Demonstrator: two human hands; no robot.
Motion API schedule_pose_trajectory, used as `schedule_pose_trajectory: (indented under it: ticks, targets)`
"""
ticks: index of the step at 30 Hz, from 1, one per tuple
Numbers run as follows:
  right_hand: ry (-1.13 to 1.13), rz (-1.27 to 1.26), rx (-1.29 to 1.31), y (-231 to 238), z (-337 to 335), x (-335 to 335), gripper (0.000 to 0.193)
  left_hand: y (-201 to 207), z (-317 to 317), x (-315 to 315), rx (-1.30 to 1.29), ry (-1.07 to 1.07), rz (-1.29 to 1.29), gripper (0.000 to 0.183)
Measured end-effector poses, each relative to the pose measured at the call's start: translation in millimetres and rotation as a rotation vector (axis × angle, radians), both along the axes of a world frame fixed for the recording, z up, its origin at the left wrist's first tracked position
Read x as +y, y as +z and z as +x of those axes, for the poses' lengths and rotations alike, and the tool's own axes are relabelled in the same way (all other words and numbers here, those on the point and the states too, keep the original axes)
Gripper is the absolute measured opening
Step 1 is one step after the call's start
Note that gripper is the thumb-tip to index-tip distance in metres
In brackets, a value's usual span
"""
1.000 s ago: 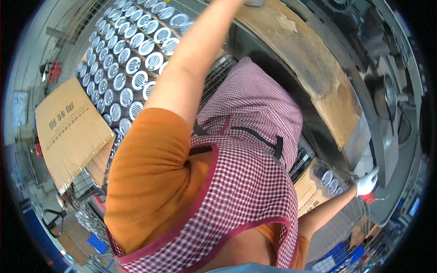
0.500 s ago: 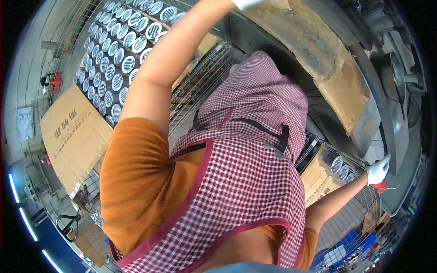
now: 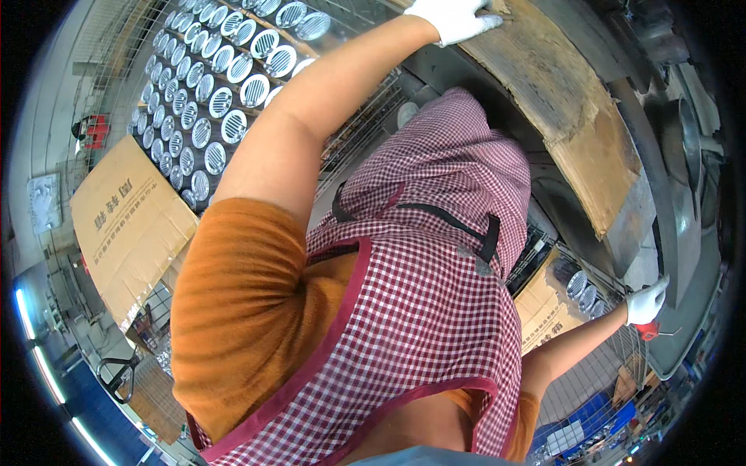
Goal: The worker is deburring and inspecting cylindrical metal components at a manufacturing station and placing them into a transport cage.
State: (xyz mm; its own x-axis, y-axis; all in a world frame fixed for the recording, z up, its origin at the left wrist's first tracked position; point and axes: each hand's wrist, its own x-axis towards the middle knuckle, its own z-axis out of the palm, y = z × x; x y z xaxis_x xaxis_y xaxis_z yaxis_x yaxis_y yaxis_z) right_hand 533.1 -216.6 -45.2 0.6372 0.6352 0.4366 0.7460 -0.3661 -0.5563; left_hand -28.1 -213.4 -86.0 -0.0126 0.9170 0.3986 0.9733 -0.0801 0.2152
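My left hand (image 3: 454,19), in a white glove, is at the top edge of the head view beside a worn brown cardboard sheet (image 3: 571,128) on the bench. Its visible fingers stretch to the right, with nothing seen in them; part of the hand is cut off. Far to the right, my right hand (image 3: 646,303), also white-gloved, is at the side of a grey metal tray (image 3: 688,338). Its fingers look stretched out. Just below it shows a red-handled tool (image 3: 647,332) with a thin metal rod; whether the hand touches it I cannot tell.
A wire rack at upper left carries many rows of shiny round slotted metal parts (image 3: 254,91). A cardboard box (image 3: 128,225) stands at left. Another cardboard box (image 3: 542,299) with similar round parts is near my right arm. Curved dark metal machinery (image 3: 684,210) lies along the right.
My left hand has come further into view at the top, moving down and right. My right hand stays by the tray and the red-handled tool. The whole view has shifted slightly.
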Motion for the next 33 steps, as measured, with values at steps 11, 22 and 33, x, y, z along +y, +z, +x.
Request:
schedule_pose_trajectory:
  ticks: [11,22,33]
  targets:
    - [-0.003,-0.048,-0.081,-25,69,26,0.046,-13,34,37,0.013,0.315,-0.215,0.056]
    - [0.041,-0.103,-0.14,-29,85,26,0.064,-17,49,22,-0.178,0.278,0.354,0.052]
    - [0.075,0.089,-0.225,-53,91,26,0.043,8,52,24,-0.222,0.232,0.24,0.044]
